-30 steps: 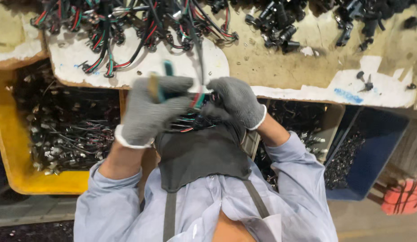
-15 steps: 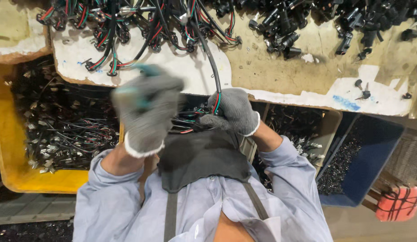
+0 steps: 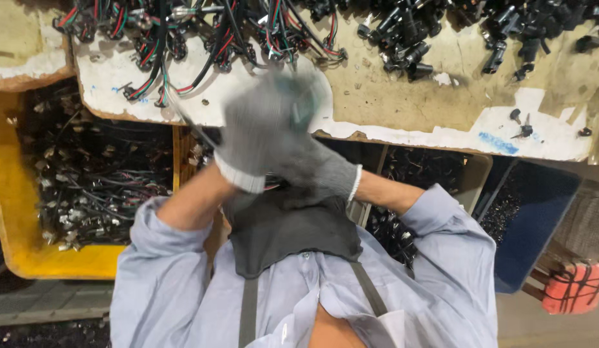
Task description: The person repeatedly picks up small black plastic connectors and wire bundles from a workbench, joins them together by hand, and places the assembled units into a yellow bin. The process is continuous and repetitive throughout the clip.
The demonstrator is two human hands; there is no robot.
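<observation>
Both my hands wear grey knit gloves and meet at the near edge of a worn workbench [image 3: 402, 109]. My left hand [image 3: 257, 132] is raised and blurred, closed around a tool with teal handles [image 3: 304, 96]. My right hand [image 3: 328, 173] sits just below and behind it, its fingers partly hidden, closed on a wire harness whose coloured wires [image 3: 273, 187] peek out under the left cuff. A thin cable [image 3: 190, 119] runs from the hands up to the left towards the bench. A dark cloth [image 3: 293, 232] hangs from my chest beneath the hands.
A tangle of wire harnesses [image 3: 202, 32] and several black connectors [image 3: 409, 45] lie on the bench. Below it stand a yellow crate [image 3: 9, 212] of wired parts at left and a blue bin [image 3: 538, 212] at right. A red object [image 3: 573, 287] is at bottom right.
My left hand has swung up and to the right, over the right hand, with the teal tool. The right hand stays at the bench edge. The view has shifted a little.
</observation>
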